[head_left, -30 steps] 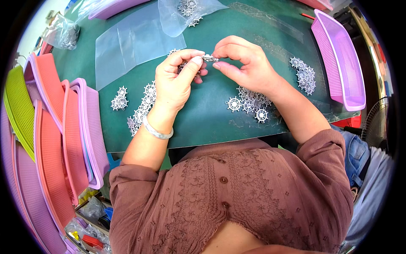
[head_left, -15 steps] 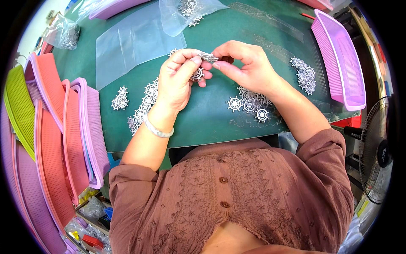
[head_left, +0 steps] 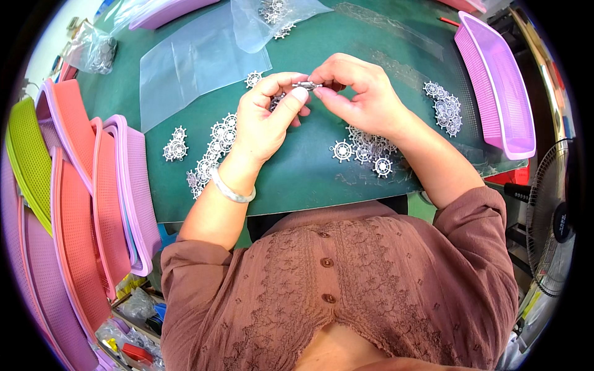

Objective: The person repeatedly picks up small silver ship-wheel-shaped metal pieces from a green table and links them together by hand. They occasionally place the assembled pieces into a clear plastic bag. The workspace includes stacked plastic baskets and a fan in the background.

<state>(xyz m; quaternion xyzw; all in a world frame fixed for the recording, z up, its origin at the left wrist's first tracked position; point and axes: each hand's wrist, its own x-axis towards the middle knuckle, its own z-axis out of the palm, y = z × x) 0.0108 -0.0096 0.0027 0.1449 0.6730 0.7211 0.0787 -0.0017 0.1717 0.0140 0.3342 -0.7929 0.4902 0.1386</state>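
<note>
Over the green table, my left hand (head_left: pixel 267 117) pinches a small silver ship's-wheel charm (head_left: pixel 307 86), seen edge-on, between thumb and finger. Part of another wheel shows behind that thumb, within the curled fingers. My right hand (head_left: pixel 365 93) closes thumb and index finger on the charm's right end. Below my right hand lies a pile of ship's-wheel charms (head_left: pixel 369 148). A long row of them (head_left: pixel 213 148) runs beside my left forearm, and one single wheel (head_left: pixel 253 79) lies just beyond my left hand.
Clear plastic sheets (head_left: pixel 198 59) lie at the far left, one bag holding more wheels. A small wheel cluster (head_left: pixel 176 144) sits left and another (head_left: pixel 445 110) right. Stacked colored baskets (head_left: pixel 133 191) line the left; a purple basket (head_left: pixel 495 86) and a fan (head_left: pixel 547 216) stand right.
Both hands stay together on the charm; my left hand has shifted slightly right and turned. The wheel within its fingers is more hidden, and the single wheel beyond it shows more.
</note>
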